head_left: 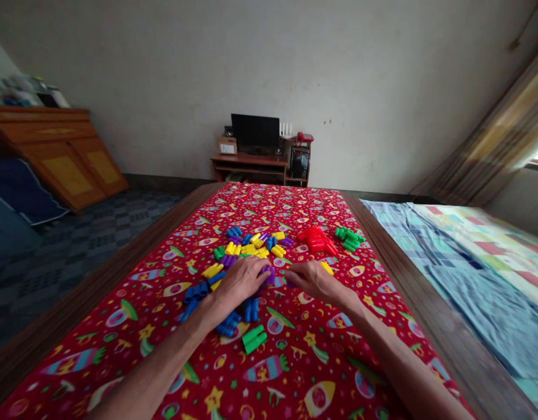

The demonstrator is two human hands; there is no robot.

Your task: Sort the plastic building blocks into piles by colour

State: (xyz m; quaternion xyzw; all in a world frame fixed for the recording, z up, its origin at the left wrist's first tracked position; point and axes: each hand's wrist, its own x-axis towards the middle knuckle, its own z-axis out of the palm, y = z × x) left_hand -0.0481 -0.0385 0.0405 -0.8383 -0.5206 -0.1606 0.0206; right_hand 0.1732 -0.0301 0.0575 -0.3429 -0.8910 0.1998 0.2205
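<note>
My left hand (246, 275) reaches over the middle of the pile, its fingers closed on a purple toy block (269, 275). Just to the right, my right hand (315, 278) is curled with its fingertips pointing left; a bit of purple block (290, 283) shows under them. Mixed blue, yellow, purple and green blocks lie beyond and around my left hand, among them a yellow block (213, 270) and blue blocks (196, 291). A yellow block (327, 268) sits behind my right hand. A green block (253, 339) lies alone nearer to me.
Red blocks (316, 239) form a group at the back right, beside a group of green blocks (350, 238). A red patterned cloth (295, 204) covers the table. A bed (465, 291) stands to the right, a desk with a monitor (255, 131) by the wall.
</note>
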